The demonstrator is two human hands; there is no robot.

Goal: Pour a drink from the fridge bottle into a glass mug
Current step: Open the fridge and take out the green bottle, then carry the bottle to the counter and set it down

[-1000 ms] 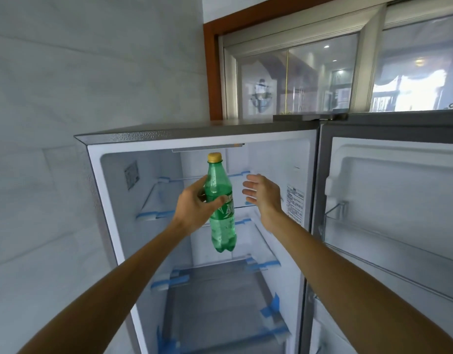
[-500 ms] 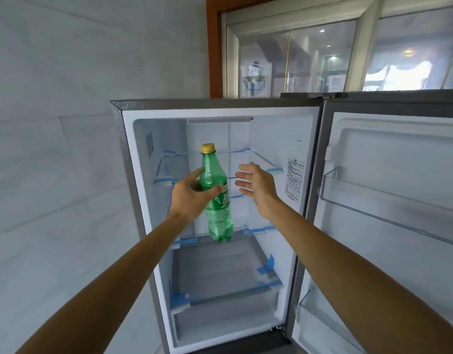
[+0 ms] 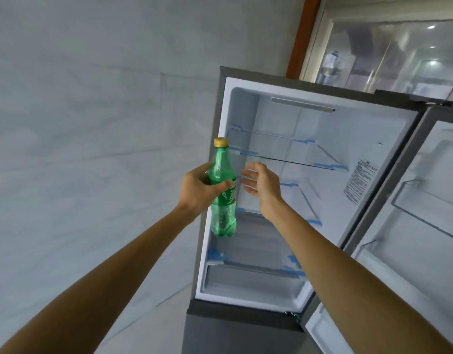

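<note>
Left hand gripping bottle, open fridge, grey wall

We observed the left hand gripping an upright green bottle before the open fridge; right hand open beside it.

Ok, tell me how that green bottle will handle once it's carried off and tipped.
The green bottle looks like thin plastic, so it probably gives a little under the left hand's grip. One hand holds it upright, so it seems fairly light. Its round body would probably roll if laid down, and with the yellow cap on it should not spill.
</note>
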